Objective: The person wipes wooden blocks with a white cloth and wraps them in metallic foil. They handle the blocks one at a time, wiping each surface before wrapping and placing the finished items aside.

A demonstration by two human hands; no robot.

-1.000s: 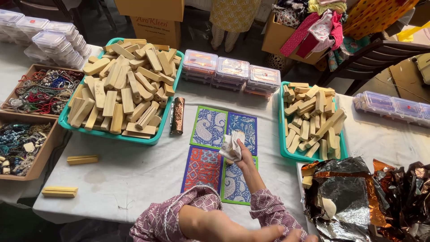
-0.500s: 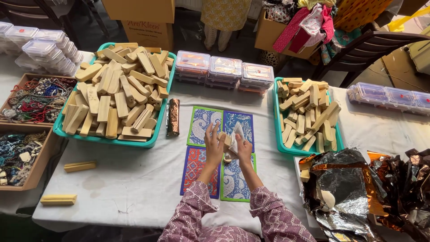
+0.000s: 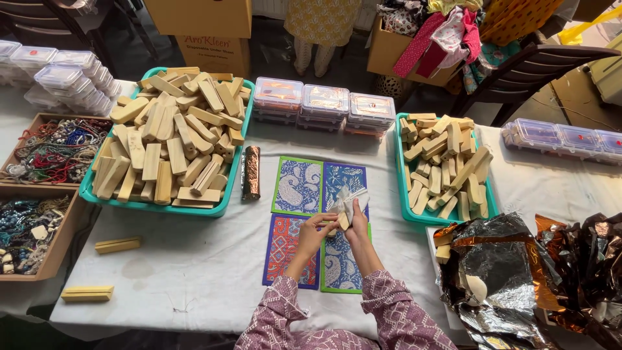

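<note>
Both my hands meet over the middle of the table. My right hand (image 3: 356, 227) grips a small wooden block (image 3: 343, 221) partly wrapped in crumpled white paper (image 3: 350, 199). My left hand (image 3: 313, 233) pinches the block's lower end from the left. Beneath them lie patterned cards (image 3: 297, 185) in blue, green and red, laid in a two-by-two square on the white tablecloth (image 3: 194, 272). My sleeves are purple with a printed pattern.
A large teal tray (image 3: 228, 194) of wooden blocks sits left, a smaller teal tray (image 3: 403, 194) right. Clear lidded boxes (image 3: 324, 104) line the back. Bead trays (image 3: 39, 194) stand far left, crumpled foil (image 3: 512, 272) lower right. A foil roll (image 3: 250, 172) and two loose blocks (image 3: 116, 245) lie nearby.
A second ago only my right hand held the paper-wrapped block. My left hand has since come up and joined it, and both now work the block lower over the cards.
</note>
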